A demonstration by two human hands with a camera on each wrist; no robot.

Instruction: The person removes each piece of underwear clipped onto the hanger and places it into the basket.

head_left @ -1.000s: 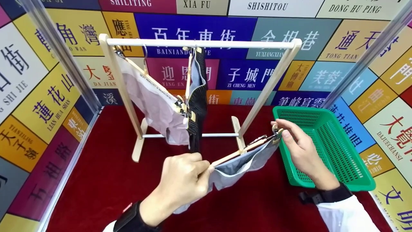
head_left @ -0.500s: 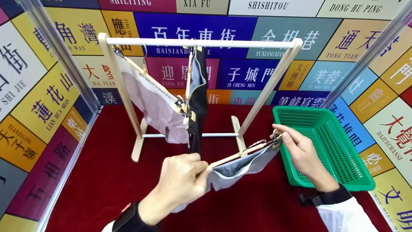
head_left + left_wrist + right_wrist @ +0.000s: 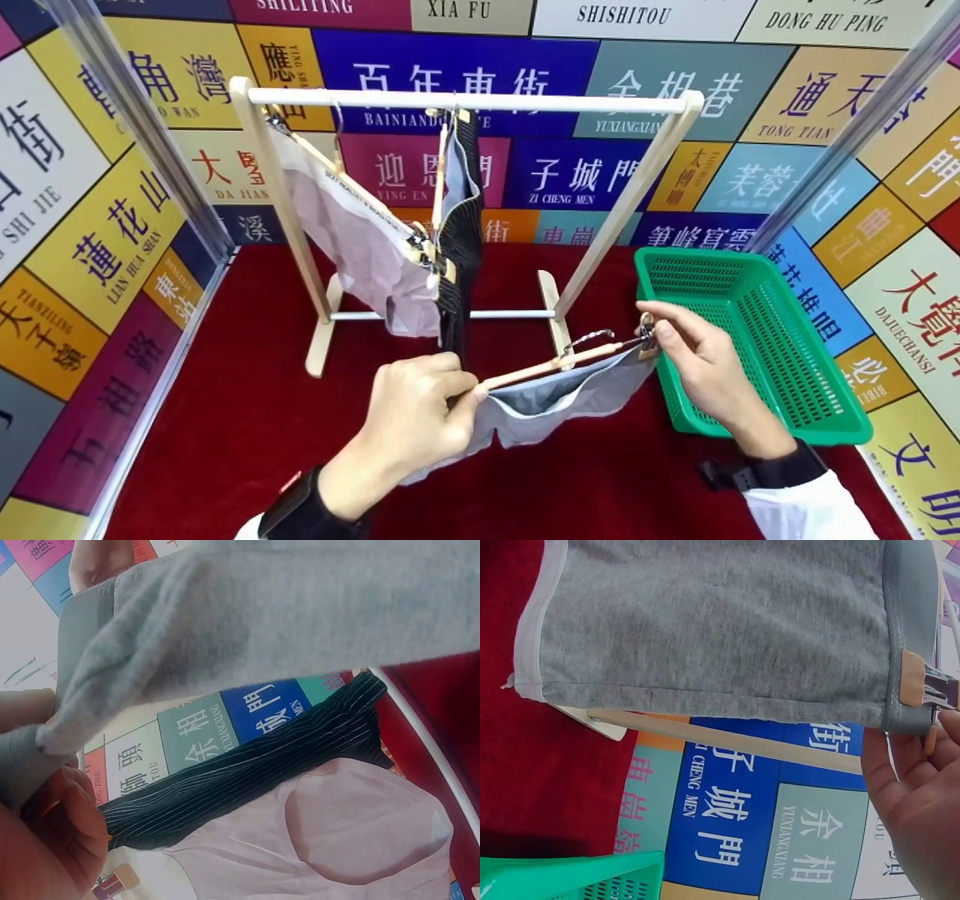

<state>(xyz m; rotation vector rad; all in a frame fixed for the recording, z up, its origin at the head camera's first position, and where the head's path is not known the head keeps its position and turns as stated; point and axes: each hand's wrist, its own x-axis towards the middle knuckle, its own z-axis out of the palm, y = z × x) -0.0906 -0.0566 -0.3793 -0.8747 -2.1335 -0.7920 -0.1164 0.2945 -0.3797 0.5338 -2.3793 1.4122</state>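
A wooden clip hanger (image 3: 525, 373) with grey shorts (image 3: 592, 401) along it spans between my hands, in front of the rack. My left hand (image 3: 420, 412) grips its left end together with the shorts' waistband, hiding that corner. At the other end my right hand (image 3: 705, 367) pinches the hanger tip beside the clip, thumb in front and fingers behind. In the right wrist view this clip (image 3: 913, 679) bites the waistband near the side seam. The waistband sags open in the middle. The hanger's metal hook (image 3: 589, 339) points up and back.
On a wooden rack (image 3: 585, 101) hang pink shorts (image 3: 360, 262) at the left and a dark pinstriped garment (image 3: 461, 225) near the middle, each on a clip hanger. A green plastic basket (image 3: 847, 431) stands at the right on the red cloth (image 3: 232, 420). Lettered panels surround three sides.
My right hand and the hanger's right end have dropped a little, so the hanger slants less. My left hand has shifted slightly left. The rack's garments have stayed put.
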